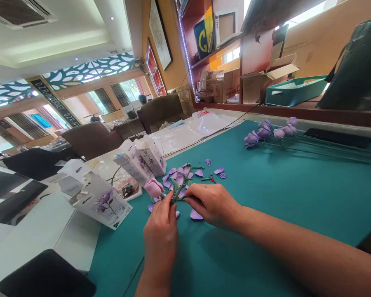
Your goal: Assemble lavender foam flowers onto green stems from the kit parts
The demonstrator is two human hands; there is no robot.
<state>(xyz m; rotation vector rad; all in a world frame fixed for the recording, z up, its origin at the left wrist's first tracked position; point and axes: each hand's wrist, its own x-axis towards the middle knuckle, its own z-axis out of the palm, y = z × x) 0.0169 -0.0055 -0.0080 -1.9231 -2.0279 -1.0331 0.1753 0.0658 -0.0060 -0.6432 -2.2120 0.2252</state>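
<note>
My left hand point(161, 220) is closed, its thumb and fingers pinching a green flower stem with leaves point(179, 189). Just beyond those fingertips shows a pink toy rosebud point(153, 187); whether it joins the held stem I cannot make out. My right hand point(214, 204) is also closed, pinching the thin dark green end of a stem piece point(183, 199) that points toward my left hand. Loose purple petals point(179, 177) lie around and behind both hands. One more petal point(196, 214) rests below my right hand. Beyond it are purple gear-like discs point(223, 175) and a small red piece point(213, 180).
Several finished purple flowers point(262, 133) lie at the back right beside a black flat object point(338, 138). Opened white boxes with flower pictures point(103, 202) stand at the left. A black device point(46, 276) sits at front left. The green mat point(266, 198) covers the table.
</note>
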